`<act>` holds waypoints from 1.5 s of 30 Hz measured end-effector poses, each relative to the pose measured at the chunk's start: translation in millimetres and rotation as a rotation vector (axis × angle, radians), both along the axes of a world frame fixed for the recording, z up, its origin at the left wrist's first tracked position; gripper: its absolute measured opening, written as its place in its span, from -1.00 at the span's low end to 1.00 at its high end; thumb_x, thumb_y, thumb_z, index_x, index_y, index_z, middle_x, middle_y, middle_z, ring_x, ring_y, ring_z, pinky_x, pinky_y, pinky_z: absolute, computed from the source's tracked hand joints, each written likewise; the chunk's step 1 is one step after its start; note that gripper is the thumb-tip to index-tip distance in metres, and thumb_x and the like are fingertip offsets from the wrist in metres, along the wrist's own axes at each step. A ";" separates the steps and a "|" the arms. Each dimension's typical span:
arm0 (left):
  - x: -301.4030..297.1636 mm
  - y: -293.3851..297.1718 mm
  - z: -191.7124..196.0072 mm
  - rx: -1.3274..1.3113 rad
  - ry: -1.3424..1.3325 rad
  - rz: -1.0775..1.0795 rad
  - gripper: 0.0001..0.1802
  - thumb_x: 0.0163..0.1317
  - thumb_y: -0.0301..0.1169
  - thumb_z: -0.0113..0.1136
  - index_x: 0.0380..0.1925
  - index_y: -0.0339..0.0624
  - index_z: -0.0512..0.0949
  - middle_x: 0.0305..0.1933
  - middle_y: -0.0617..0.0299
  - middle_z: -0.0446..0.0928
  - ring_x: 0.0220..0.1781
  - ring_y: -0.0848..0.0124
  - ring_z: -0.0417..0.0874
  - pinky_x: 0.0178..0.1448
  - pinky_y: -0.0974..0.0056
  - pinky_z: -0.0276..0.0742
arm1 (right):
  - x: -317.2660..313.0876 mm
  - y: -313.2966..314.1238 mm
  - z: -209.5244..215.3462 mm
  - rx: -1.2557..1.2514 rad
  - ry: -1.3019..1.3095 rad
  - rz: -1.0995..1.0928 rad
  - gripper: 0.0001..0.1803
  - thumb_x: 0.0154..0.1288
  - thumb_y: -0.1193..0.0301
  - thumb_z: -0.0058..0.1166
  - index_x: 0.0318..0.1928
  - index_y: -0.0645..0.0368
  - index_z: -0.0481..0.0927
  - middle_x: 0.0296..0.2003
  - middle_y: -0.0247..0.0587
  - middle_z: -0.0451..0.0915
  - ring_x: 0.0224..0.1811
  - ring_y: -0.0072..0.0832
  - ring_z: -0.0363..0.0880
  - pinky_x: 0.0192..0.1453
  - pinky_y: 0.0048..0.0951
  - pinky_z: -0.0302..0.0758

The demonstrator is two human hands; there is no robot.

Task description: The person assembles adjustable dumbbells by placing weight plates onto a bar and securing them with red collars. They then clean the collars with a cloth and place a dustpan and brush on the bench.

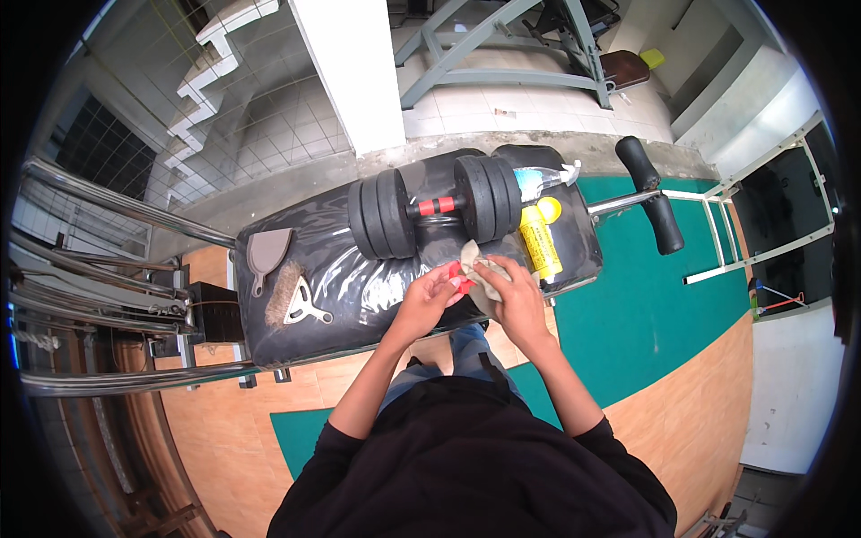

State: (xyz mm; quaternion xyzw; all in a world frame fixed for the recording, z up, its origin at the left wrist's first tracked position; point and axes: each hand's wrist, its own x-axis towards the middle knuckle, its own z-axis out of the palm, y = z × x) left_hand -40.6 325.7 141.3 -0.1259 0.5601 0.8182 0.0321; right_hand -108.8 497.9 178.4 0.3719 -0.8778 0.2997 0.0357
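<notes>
Above the front edge of the black padded bench (350, 309), my left hand (425, 303) is closed on a small red piece (458, 280), its full shape hidden by the fingers. My right hand (518, 300) grips a beige cloth (482, 289) and presses it against that red piece. Just beyond both hands lies a dumbbell (386, 215) with black plates and a red and black handle. To the right of it are a yellow canister (541, 242) with its round lid open and a clear spray bottle (536, 182) with blue liquid, lying on its side.
At the bench's left end lie a grey dustpan (268, 254) and a small brush (291, 298). Chrome rails (126, 204) run along the left. A padded roller bar (647, 193) sticks out on the right, over a green mat (646, 332). A white pillar (350, 72) stands behind.
</notes>
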 end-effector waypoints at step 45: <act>0.7 -2.2 11.6 -0.634 0.324 -0.058 -0.59 0.35 -0.45 0.12 0.20 -0.20 0.43 0.06 0.14 0.57 0.08 0.43 0.59 0.06 0.30 0.58 | -12.3 14.9 -18.9 -0.710 -1.664 -0.183 -0.66 0.34 0.38 0.08 0.07 0.26 0.52 -0.07 -0.15 0.63 -0.10 -0.40 0.65 0.04 -0.38 0.56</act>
